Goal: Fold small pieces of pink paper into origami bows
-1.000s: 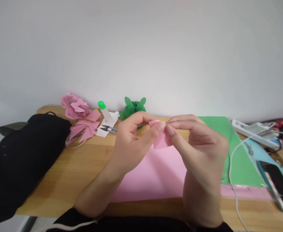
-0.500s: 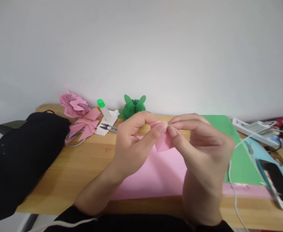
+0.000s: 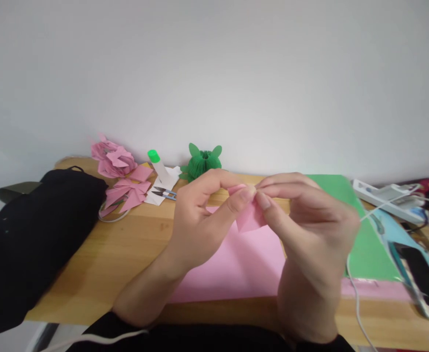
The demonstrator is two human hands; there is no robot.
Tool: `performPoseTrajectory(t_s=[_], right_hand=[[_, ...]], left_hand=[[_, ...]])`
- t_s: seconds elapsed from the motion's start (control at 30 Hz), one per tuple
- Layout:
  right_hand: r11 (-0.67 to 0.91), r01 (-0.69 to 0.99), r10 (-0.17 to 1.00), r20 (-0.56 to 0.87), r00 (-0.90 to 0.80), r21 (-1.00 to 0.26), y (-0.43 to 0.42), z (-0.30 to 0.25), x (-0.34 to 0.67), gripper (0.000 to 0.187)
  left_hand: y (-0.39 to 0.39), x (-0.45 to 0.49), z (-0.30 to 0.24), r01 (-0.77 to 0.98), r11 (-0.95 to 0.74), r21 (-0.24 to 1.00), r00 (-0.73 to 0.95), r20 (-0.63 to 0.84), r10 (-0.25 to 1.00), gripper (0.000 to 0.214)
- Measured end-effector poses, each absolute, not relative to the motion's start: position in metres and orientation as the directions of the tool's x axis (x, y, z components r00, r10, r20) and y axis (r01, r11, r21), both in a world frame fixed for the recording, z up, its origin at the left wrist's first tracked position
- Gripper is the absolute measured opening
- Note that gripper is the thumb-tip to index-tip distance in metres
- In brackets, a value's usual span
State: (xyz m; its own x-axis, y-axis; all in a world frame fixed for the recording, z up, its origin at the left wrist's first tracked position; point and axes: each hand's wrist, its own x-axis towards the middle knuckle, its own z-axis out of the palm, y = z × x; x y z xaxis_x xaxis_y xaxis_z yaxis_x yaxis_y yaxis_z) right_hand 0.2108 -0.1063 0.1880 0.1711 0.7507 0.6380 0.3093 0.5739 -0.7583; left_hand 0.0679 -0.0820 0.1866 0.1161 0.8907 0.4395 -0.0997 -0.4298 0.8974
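A pale wall (image 3: pixel 214 88) fills the far side, behind a wooden table (image 3: pixel 126 254). A black cloth item (image 3: pixel 41 244) lies along the left. A green sheet (image 3: pixel 372 244) covers part of the right side, and a pink sheet (image 3: pixel 229 274) lies at the near middle, under the hands. The right hand (image 3: pixel 313 230) and left hand (image 3: pixel 199 220) meet above it, thumbs and index fingers clamped on one small paper piece. A white power strip (image 3: pixel 386 201) sits far right, with a dark-screened phone (image 3: pixel 425 276) nearer. At the far left rests a crumpled pink paper bundle (image 3: pixel 113 159); a pleated green paper figure (image 3: pixel 203 164) stands farther right. Between them are a green-capped glue stick (image 3: pixel 157 165) and small snips (image 3: pixel 166 193). The small pink paper (image 3: pixel 250 220) is pinched between both hands, its lower part hanging free below the thumbs.
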Motion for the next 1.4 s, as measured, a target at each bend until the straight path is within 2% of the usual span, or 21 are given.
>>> performPoseTrajectory(t_s=[0.27, 0.8, 1.1, 1.2, 1.3, 1.4], right_hand=[[0.578, 0.31, 0.743, 0.644, 0.183, -0.755, -0.106, 0.188, 0.21, 0.021], [0.577, 0.319, 0.743, 0.645, 0.179, -0.752, -0.105, 0.19, 0.211, 0.017], [0.586, 0.292, 0.751, 0.642, 0.153, -0.756, -0.107, 0.191, 0.215, 0.025], [0.534, 0.251, 0.797, 0.58, 0.171, -0.808, -0.107, 0.191, 0.217, 0.024], [0.4, 0.168, 0.887, 0.426, 0.176, -0.901, -0.107, 0.189, 0.219, 0.01], [0.272, 0.016, 0.952, 0.271, 0.14, -0.962, -0.107, 0.189, 0.219, 0.014]], left_hand=[[-0.082, 0.068, 0.185, -0.105, -0.431, 0.896, 0.121, 0.442, 0.889, 0.014], [-0.079, 0.069, 0.18, -0.113, -0.544, 0.831, 0.031, 0.55, 0.834, 0.012], [-0.078, 0.069, 0.178, -0.115, -0.542, 0.832, 0.015, 0.547, 0.837, 0.012], [-0.077, 0.069, 0.177, -0.181, -0.548, 0.817, -0.035, 0.551, 0.834, 0.012], [-0.077, 0.07, 0.176, -0.226, -0.525, 0.82, -0.065, 0.525, 0.848, 0.011], [-0.077, 0.071, 0.177, -0.231, -0.506, 0.831, -0.073, 0.503, 0.861, 0.012]])
